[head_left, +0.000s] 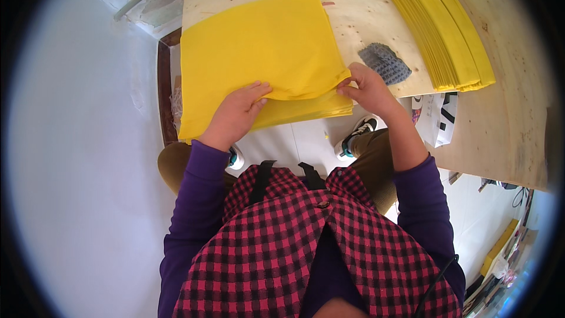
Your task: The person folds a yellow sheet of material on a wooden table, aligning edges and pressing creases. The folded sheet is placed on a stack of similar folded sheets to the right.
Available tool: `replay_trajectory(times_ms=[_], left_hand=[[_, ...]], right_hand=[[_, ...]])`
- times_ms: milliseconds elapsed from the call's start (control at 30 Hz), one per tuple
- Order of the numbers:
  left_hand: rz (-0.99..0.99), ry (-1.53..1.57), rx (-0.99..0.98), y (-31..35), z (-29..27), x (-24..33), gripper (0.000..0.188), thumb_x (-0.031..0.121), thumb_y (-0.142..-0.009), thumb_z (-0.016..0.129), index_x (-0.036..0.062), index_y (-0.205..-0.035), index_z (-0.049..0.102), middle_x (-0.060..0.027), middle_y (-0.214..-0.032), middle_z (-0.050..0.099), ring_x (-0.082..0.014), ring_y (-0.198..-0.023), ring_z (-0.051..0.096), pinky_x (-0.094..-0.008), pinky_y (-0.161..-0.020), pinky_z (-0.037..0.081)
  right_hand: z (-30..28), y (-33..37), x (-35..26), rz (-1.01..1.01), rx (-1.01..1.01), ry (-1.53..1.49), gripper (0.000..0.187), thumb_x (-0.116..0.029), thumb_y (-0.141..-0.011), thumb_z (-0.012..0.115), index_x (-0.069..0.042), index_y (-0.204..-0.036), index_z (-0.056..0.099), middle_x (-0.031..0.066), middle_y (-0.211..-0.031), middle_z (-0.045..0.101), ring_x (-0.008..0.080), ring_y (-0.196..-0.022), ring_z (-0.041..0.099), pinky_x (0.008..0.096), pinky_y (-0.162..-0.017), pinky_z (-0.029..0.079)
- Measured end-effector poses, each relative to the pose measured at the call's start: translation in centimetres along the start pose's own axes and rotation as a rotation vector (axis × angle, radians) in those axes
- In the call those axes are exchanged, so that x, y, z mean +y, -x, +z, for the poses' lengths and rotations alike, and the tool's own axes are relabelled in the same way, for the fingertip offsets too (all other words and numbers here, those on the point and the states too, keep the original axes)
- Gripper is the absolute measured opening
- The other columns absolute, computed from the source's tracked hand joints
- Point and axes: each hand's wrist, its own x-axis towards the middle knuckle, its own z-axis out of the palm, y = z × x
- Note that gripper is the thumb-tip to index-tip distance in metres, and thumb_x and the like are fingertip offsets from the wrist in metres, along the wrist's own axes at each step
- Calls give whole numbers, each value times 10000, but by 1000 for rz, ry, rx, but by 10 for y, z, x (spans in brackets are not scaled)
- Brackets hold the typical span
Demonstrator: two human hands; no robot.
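Note:
A stack of yellow fabric sheets [265,41] lies at the near edge of the wooden table, its front part reaching over the edge. The near edge of the top sheet is raised and slightly rippled, with more layers showing below it. My right hand [368,88] pinches that sheet at its near right corner, thumb against fingers. On the left, my left hand [238,109] rests on the fabric near the same edge, fingers stretched out and thumb a little apart. Beside my right hand lies a grey textured cloth [385,63].
Folded yellow fabric pieces [441,32] are piled at the far right of the wooden table [365,12]. A white bag [440,119] hangs below the table edge on the right. To the left stands a white wall [88,141]. My shoes show on the pale floor below.

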Motion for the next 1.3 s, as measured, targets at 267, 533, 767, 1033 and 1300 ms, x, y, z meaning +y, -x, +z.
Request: replay_trajectory(times_ms=[267, 533, 767, 1033, 1300], left_hand=[[77, -224, 29, 7, 5, 9, 492, 176, -837, 691, 19, -1285, 561, -150, -1338, 555, -314, -1311, 453, -393, -1089, 357], [121, -349, 74, 8, 11, 12, 610, 210, -755, 762, 27, -1296, 547, -146, -1339, 554, -311, -1297, 467, -414, -1078, 363], [174, -386, 102, 9, 14, 6, 408, 136, -857, 616, 56, -1256, 580, -141, -1303, 577, -315, -1271, 491, -445, -1068, 362], [116, -219, 182, 2, 10, 9, 253, 86, -876, 560, 6, -1103, 638, -213, -1077, 653, -372, -1082, 604, -434, -910, 484], [105, -93, 220, -3, 8, 7, 213, 83, -885, 553, -22, -1036, 661, -255, -974, 656, -395, -1014, 624, -440, -870, 505]], right_hand=[[-13, -13, -23, -49, -8, 65, 129, -80, -813, 691, 0, -841, 593, 78, -830, 569, 200, -779, 553, 313, -716, 445], [-17, -22, -40, 25, -11, 111, 175, -170, -822, 690, -7, -826, 624, 119, -845, 623, 263, -797, 602, 348, -726, 475], [-16, -21, -40, 88, 14, -9, 189, -182, -841, 693, -3, -851, 636, 69, -820, 613, 173, -733, 550, 299, -679, 456], [-20, 8, -24, 75, 284, -152, 97, -101, -830, 702, -23, -827, 644, -3, -784, 574, 84, -683, 473, 239, -620, 407], [-2, 29, -9, 60, 93, -73, 122, -10, -764, 720, -37, -862, 652, -12, -808, 520, 95, -687, 448, 226, -618, 366]])
